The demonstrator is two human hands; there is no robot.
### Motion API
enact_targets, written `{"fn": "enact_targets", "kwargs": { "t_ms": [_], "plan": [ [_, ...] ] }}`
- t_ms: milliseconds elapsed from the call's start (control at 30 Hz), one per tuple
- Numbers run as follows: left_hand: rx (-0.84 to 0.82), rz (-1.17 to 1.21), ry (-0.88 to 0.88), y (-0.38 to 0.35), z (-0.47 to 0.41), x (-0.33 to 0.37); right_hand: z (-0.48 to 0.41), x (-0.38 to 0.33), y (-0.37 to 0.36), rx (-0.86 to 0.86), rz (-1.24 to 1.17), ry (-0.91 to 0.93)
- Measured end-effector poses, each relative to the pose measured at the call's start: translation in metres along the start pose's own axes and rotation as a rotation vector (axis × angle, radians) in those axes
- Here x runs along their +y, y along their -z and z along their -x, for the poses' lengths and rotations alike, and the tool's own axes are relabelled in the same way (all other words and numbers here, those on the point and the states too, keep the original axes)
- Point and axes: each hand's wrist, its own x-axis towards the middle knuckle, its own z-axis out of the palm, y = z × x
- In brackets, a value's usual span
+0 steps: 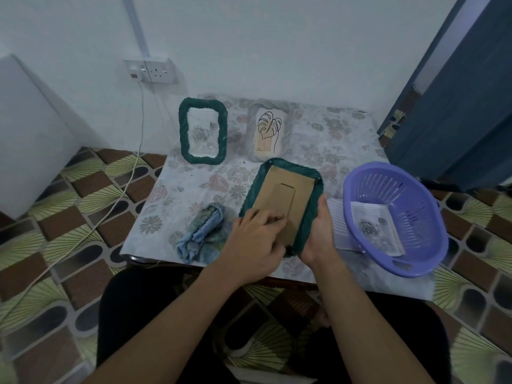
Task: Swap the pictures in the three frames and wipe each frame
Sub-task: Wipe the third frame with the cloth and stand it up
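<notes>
Both forearms reach forward from the lap over the near edge of the tabletop (216,184). The left hand (256,239) lies palm down, knuckles raised, its fingers (273,218) bent with the tips on the brown backing (279,189) by the near end of the stand cut-out. Whether they pinch it or only press, I cannot tell. The right hand (318,231) grips the near right rim of the held frame (314,200), thumb along the rim, fingers tucked underneath.

That green frame is face down, backing up, its near end lifted in the hands and its far end low over the tabletop. Its long axis runs away from the person towards the wall, the far end leaning to the right.

Behind it a second green frame (202,131) and a grey frame (270,131) with a leaf drawing stand upright side by side, facing the person. A crumpled cloth (202,234) lies just left of the left hand. To the right sits a purple basket (415,200) with a rose picture (374,231) inside.
</notes>
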Motion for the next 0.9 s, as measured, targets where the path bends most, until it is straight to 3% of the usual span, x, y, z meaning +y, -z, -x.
{"fn": "enact_targets", "kwargs": {
  "t_ms": [100, 200, 400, 600, 900],
  "plan": [
    [0.194, 0.162, 0.113, -0.004, -0.008, -0.002, 0.000, 0.003, 0.003, -0.026, 0.043, -0.020],
    [0.283, 0.151, 0.227, -0.002, -0.015, 0.001, -0.002, 0.007, 0.003, -0.030, 0.061, -0.039],
    [0.162, 0.194, 0.374, 0.004, -0.022, 0.004, -0.002, 0.013, 0.004, 0.000, 0.132, -0.053],
    [0.044, 0.184, 0.377, 0.016, -0.018, 0.006, 0.003, 0.016, 0.009, -0.010, 0.216, -0.080],
    [-0.208, -0.037, 0.383, 0.043, -0.028, 0.007, 0.007, 0.022, 0.017, -0.018, 0.224, -0.139]
  ]
}}
